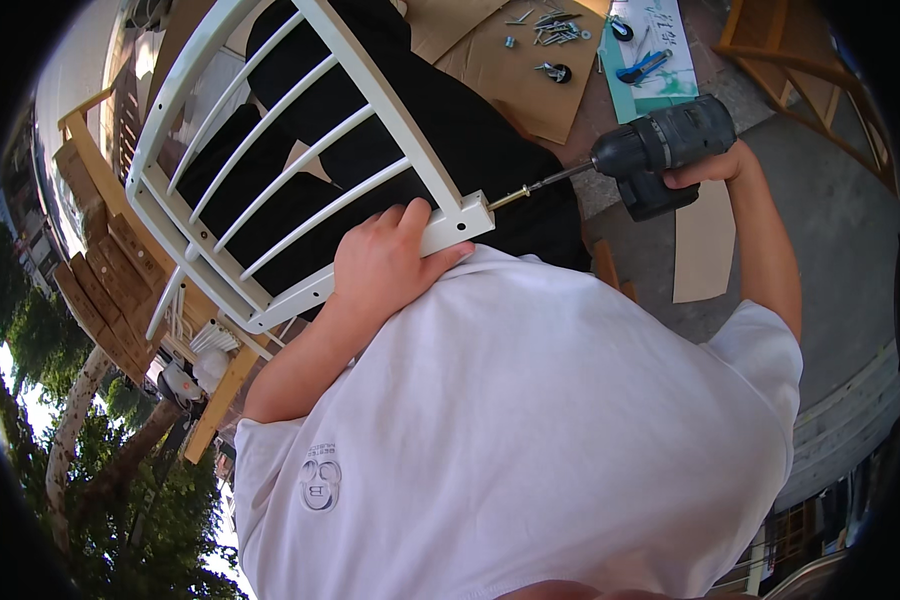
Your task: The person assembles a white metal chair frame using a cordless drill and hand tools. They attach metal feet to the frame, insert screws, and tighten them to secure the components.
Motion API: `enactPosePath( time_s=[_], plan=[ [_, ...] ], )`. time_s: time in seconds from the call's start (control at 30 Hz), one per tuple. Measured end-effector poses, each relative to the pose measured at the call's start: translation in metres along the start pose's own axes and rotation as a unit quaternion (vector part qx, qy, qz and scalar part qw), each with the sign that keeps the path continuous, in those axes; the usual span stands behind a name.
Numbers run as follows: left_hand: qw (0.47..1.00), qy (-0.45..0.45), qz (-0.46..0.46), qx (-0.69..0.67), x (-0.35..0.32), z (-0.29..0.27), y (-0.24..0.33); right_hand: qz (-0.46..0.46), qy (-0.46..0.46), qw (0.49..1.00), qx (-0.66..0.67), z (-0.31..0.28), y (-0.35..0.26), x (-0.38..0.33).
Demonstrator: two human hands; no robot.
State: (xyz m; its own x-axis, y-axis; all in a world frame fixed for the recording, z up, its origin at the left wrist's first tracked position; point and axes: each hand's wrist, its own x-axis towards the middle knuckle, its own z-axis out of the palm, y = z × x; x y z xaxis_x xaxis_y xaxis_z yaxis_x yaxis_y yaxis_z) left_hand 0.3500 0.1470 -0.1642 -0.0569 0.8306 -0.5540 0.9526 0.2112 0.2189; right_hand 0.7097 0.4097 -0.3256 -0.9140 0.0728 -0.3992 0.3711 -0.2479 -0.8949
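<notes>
White slatted frame [382, 105] in the upper left to centre of the frame, lying across the lap, its near rail running down to the left. A brass-coloured screw [510, 197] sticks out from the rail's right-hand end, just right of centre; the bit [560, 177] of a black drill [670, 138] is lined up with it, apparently meeting its head.

Left hand [382, 255]: grip clamped on the near rail, close to that end, thumb along the side. Right hand [715, 165]: grip closed around the drill's handle (fingers partly hidden behind the tool).

Beneath the frame, black trousers [440, 115]; below, a white shirt [530, 400] fills the lower centre. Top centre: loose screws [560, 30] and a small castor [555, 73] on a cardboard sheet [510, 90]. To their right, a blue utility knife [644, 66]. Wooden furniture, upper right; trees [30, 340], lower left.
</notes>
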Motion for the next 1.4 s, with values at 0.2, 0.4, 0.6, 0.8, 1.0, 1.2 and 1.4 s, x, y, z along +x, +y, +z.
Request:
enactPosePath(
  time_s=[0.2, 0.4, 0.6, 0.8, 1.0, 1.2, 1.4],
  plan=[
    [1.0, -0.003, -0.009, -0.001, 0.002, -0.001, 0.0, -0.023, 0.024, 0.999, -0.002, 0.011, -0.002, -0.003],
    [1.0, 0.001, -0.011, 0.001, 0.002, 0.0, 0.002, -0.013, 0.022, 0.999, 0.037, 0.015, 0.003, 0.0],
    [1.0, 0.019, 0.011, 0.002, 0.002, 0.001, -0.001, -0.007, 0.017, 0.999, 0.043, 0.017, 0.007, -0.002],
    [0.999, 0.028, 0.019, 0.0, 0.0, 0.004, -0.003, 0.011, 0.03, 0.999, 0.03, 0.022, 0.003, -0.002],
    [1.0, 0.015, 0.003, -0.012, 0.001, -0.001, -0.001, -0.007, 0.022, 0.999, 0.046, 0.023, -0.005, 0.002],
    [0.999, 0.043, 0.006, -0.012, 0.004, -0.003, 0.001, 0.034, 0.02, 0.998, 0.048, 0.013, -0.02, 0.006],
    [0.998, 0.063, 0.008, -0.02, 0.008, -0.005, 0.003, 0.008, 0.032, 0.998, 0.052, 0.014, -0.026, 0.01]
  ],
)
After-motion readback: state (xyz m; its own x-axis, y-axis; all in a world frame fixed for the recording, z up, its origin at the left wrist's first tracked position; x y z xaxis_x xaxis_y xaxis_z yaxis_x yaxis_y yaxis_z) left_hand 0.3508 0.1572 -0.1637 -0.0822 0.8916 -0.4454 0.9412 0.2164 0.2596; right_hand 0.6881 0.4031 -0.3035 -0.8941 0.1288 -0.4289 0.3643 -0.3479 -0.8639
